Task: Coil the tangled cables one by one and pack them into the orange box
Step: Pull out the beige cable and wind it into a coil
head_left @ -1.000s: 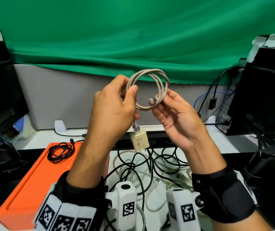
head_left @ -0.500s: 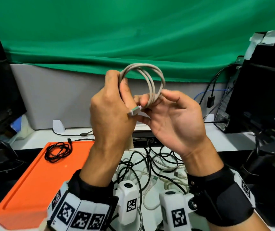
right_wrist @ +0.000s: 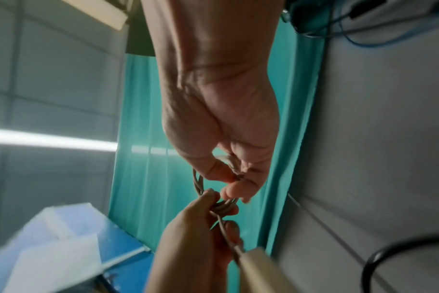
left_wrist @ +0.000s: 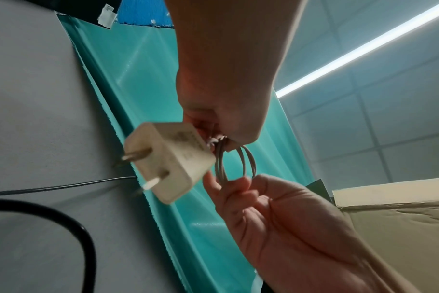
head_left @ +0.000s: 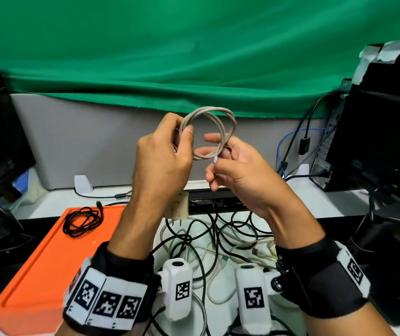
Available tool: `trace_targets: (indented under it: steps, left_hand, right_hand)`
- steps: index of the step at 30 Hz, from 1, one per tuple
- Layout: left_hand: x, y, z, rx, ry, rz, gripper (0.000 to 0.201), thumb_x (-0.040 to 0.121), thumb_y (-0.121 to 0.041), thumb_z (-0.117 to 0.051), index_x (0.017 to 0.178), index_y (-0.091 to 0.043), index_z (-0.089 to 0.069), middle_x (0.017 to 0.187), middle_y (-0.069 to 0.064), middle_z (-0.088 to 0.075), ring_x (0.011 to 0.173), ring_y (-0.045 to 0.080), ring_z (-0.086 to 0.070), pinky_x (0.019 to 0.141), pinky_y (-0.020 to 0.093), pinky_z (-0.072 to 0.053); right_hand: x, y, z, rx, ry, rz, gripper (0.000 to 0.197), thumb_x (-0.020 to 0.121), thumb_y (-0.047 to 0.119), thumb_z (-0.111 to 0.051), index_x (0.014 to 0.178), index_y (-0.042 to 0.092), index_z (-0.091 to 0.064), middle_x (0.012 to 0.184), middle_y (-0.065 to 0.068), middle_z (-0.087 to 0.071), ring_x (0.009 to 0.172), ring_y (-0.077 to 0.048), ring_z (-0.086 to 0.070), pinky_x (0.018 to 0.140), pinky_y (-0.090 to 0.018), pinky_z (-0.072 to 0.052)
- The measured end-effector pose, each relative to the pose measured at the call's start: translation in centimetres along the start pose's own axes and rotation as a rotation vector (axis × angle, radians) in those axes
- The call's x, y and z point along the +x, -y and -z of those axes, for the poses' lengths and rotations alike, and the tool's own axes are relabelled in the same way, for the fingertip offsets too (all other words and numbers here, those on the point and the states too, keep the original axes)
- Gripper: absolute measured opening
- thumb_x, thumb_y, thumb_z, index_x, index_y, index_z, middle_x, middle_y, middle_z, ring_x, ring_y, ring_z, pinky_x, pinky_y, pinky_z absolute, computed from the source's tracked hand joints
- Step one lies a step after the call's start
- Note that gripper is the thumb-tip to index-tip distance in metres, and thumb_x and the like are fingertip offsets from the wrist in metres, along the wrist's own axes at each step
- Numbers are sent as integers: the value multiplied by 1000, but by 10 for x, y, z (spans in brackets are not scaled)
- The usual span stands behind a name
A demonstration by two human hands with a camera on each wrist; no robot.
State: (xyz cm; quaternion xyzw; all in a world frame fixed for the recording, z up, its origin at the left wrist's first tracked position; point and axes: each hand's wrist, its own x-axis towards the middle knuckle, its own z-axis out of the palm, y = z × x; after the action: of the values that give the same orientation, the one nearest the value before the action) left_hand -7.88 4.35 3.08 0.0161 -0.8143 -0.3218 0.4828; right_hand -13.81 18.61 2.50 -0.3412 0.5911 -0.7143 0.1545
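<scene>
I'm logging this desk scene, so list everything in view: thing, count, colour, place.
Coiled cable: one, beige, held up between both hands.
Charger plug: one, cream, hanging below the coil.
Orange box: one, orange, on the desk at left.
Black cable: one, coiled, in the orange box.
Cable tangle: several, black and pale, on the desk under the hands.
Cloth: one, green, behind the desk.
Blue cable: one, at right rear.
Left hand: grips the coil's left side.
Right hand: pinches the cable's free end.

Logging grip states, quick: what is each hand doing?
Left hand: holds the beige cable coil.
Right hand: pinches the coil's free end.
</scene>
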Motion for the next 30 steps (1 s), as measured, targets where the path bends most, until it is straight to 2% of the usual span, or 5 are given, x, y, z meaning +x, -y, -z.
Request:
trace_targets:
  steps: [5,10,15,20,30]
  left_hand:
    - [10,13,9,-81,16,166,24,98,-38,-55,82,-21,-59,64,4,-66,54,29,-65,53,49,-56]
    - [11,12,11,-264,10,316,17,100,-26,-60,86,-17,-61,68,4,-71,43,24,-62,48,42,-55]
    - [8,7,9,-260,203,175,51,103,-7,-50,136,-46,-52,101,-1,-62,52,10,-64,52,26,-56]
    - [5,1,4,-57,83,-21,25,100,-33,-58,122,-25,-67,107,-7,-64,90,3,-61,82,21,-50]
    - [9,9,17,118,92,-85,22,99,-40,-62,117,-30,-70,77,-16,-62,68,1,-57,64,18,-46]
  right_hand:
    - [-6,4,27,-327,190,13,48,105,1,-45,149,21,-38,106,-10,-76,73,-21,-66,67,-28,-54]
    - [-12,13,56,-505,250,18,31,105,3,-43,128,8,-64,87,-7,-68,69,-19,-64,76,-35,-53]
    - [-9,8,52,-527,171,-22,31,107,0,-37,110,8,-66,80,-3,-60,67,-17,-53,71,-26,-48]
    - [-4,10,30,-560,22,-40,24,98,11,-45,81,19,-61,63,9,-44,65,-14,-35,61,-32,-28]
    - [-13,17,17,-794,29,246,25,104,33,-54,82,20,-55,68,5,-42,62,-8,-37,58,-26,-31]
